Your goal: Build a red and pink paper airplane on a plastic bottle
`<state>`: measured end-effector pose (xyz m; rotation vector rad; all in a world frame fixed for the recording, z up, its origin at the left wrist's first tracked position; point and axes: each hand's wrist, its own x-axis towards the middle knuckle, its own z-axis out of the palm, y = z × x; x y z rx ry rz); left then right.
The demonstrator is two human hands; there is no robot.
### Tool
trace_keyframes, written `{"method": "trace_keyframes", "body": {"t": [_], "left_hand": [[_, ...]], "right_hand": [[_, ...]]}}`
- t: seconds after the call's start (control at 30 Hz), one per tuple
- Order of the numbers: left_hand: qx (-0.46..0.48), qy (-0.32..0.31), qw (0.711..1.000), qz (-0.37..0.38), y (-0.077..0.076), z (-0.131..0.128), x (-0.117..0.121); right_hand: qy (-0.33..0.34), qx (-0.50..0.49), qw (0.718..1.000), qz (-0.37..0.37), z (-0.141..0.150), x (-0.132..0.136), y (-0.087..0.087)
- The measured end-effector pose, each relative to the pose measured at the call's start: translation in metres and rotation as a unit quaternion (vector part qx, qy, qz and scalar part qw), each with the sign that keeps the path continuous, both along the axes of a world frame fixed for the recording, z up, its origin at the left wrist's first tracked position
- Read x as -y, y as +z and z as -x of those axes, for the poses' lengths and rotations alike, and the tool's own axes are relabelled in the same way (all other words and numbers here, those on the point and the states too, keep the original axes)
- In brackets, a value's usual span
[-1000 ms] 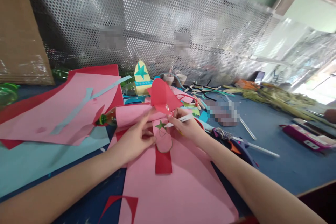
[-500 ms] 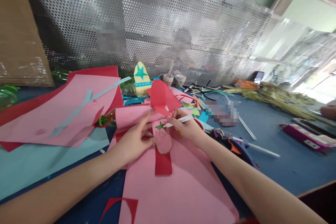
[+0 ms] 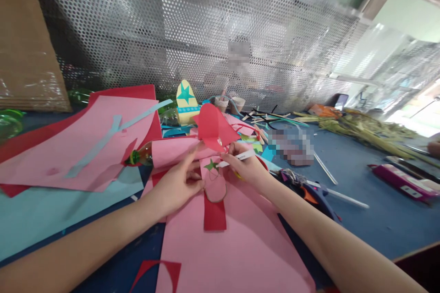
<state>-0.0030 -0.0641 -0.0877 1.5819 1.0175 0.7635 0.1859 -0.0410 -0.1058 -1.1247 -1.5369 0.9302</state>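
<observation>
My right hand [image 3: 245,167] grips a white marker pen [image 3: 242,155] in a writing hold. Its tip rests at a green star shape [image 3: 210,165] on a small pink paper cutout [image 3: 215,185] with a rounded, dark-edged end. Thin drawn lines show just below the green. My left hand [image 3: 180,178] steadies the cutout, thumb and fingers closed at its left edge. Beneath the cutout lies a red paper strip [image 3: 215,217] on a large pink sheet [image 3: 237,256]. Behind the hands, a plastic bottle [image 3: 140,156] wrapped in pink paper lies sideways with red paper fins [image 3: 215,123].
Pink sheets [image 3: 92,155] and light blue paper [image 3: 68,210] spread at the left. A glue gun [image 3: 311,192] lies beside my right forearm. Farther right are a purple box-shaped item [image 3: 402,181] and dried stalks [image 3: 367,128]. A yellow star-decorated bottle [image 3: 187,100] stands behind.
The pen tip has shifted very slightly at the star. Both hands keep their hold, and the view has moved a little.
</observation>
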Motion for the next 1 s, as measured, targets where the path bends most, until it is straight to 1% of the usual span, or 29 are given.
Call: {"method": "trace_keyframes", "body": {"t": [0.1, 0.2, 0.43, 0.6, 0.67, 0.83, 1.0], "left_hand": [[-0.027, 0.018, 0.999, -0.009, -0.0026, 0.0008, 0.0004], [-0.041, 0.027, 0.999, -0.015, -0.0059, 0.0017, -0.0004], [-0.035, 0.024, 0.999, -0.022, -0.006, 0.0022, -0.0017], [-0.009, 0.005, 1.0, -0.024, -0.0033, 0.0011, -0.0007], [-0.014, 0.008, 1.0, -0.027, -0.0037, 0.001, -0.0008], [-0.014, 0.012, 1.0, -0.02, -0.0058, 0.0019, -0.0023], [-0.021, 0.016, 1.0, -0.015, -0.005, 0.0012, -0.0022]], "right_hand": [[-0.005, 0.015, 1.0, 0.004, -0.0001, 0.0001, 0.0004], [-0.007, 0.007, 1.0, 0.014, -0.0004, -0.0007, -0.001], [-0.008, 0.007, 1.0, 0.004, -0.0015, -0.0022, -0.004], [0.005, -0.035, 0.999, 0.026, -0.0004, -0.002, -0.003], [0.01, -0.046, 0.999, 0.025, 0.0001, -0.0015, -0.0032], [0.013, -0.013, 1.0, -0.007, 0.0007, -0.0013, -0.0042], [0.016, -0.019, 1.0, -0.001, 0.0005, -0.0024, -0.004]]}}
